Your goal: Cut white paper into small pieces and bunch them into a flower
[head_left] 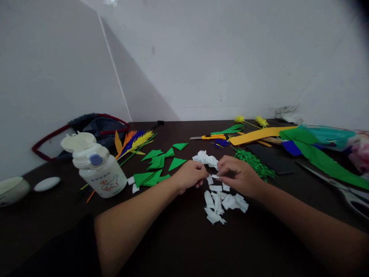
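Observation:
My left hand (193,175) is closed, its thumb and fingers pinched on a small white paper piece (210,179). Close beside it, my right hand (238,174) pinches another small white paper piece (215,176) between thumb and forefinger. Whether the two pieces are joined I cannot tell. Just behind my hands lies a crumpled white tissue (205,158). In front of them several white paper scraps (226,201) are scattered on the dark table (184,238). Cut green paper pieces (157,162) lie to the left of my left hand, and a heap of green shreds (255,164) sits beyond my right hand.
A white bottle (100,173) with its lid up stands at left, near colourful paper stalks (138,141). A yellow utility knife (213,137), blade out, lies at the back. Scissors (343,190) and paper strips (262,134) lie at right. A bowl (13,190) is far left.

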Tool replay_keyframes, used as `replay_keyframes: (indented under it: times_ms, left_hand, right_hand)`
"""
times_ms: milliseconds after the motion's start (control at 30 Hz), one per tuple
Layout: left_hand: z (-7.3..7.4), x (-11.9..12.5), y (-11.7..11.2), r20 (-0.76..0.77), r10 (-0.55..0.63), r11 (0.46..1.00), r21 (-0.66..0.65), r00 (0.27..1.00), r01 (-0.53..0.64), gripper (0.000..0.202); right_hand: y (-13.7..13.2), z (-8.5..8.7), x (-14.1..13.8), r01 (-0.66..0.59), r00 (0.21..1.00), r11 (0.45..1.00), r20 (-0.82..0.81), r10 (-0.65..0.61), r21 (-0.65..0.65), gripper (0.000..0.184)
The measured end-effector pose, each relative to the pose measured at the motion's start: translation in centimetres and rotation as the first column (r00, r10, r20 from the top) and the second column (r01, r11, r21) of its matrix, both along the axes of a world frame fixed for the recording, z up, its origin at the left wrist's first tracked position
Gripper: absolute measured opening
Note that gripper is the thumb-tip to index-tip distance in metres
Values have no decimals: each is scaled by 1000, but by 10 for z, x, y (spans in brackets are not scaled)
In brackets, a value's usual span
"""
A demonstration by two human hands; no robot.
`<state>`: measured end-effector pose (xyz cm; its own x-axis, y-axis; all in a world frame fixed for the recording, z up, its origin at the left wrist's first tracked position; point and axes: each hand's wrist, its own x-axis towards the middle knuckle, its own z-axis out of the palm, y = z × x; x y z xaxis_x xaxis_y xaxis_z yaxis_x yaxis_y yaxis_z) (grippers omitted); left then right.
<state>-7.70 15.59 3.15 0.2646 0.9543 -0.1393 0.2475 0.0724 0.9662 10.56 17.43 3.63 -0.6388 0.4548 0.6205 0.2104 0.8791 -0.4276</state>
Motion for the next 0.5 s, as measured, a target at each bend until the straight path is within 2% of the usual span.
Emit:
replay_keyframes:
  times_ms: [100, 267, 500]
  left_hand:
    - [-2, 1, 1, 144, -40, 999, -19, 989, 43, 11]
    - [-1, 4, 0, 388, -18, 995, -83, 922, 54, 15]
    - [2, 8, 0, 376, 101, 991, -124, 921, -58, 15]
  right_hand:
    - [-1, -1, 0, 1, 1000, 1000, -16, -1, 27, 10]
    - [-2, -2, 0, 25, 999, 999, -31, -24, 45, 12]
    - [-2, -4, -1, 43, 998, 998, -57, -41, 36, 12]
